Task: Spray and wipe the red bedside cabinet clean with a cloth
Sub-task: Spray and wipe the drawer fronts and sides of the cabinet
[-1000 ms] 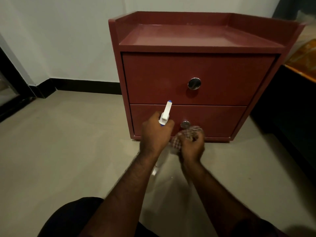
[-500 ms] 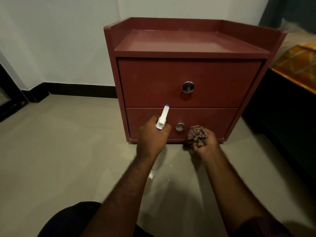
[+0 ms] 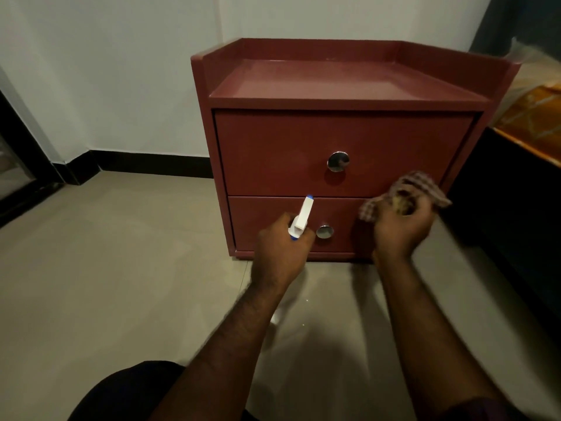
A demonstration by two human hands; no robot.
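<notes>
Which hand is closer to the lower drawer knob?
Left. The left hand, holding the spray bottle, sits just left of the knob; the right hand, gripping the cloth, is farther right.

Red cabinet (image 3: 343, 141) is standing upright in the upper right-center of frame (looks fully closed up). White spray bottle (image 3: 302, 218) is tilting nozzle-up at center, and the checkered cloth (image 3: 422, 183) is sitting bunched up off to its right.

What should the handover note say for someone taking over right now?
Left hand grips the spray bottle, nozzle aimed at the cabinet front, near the lower knob.
Right hand holds the bunched checked cloth before the drawers' right side; contact unclear.
Done: no spray or wipe marks visible on the cabinet.
Left: spray, then wipe top, front and sides.
</notes>
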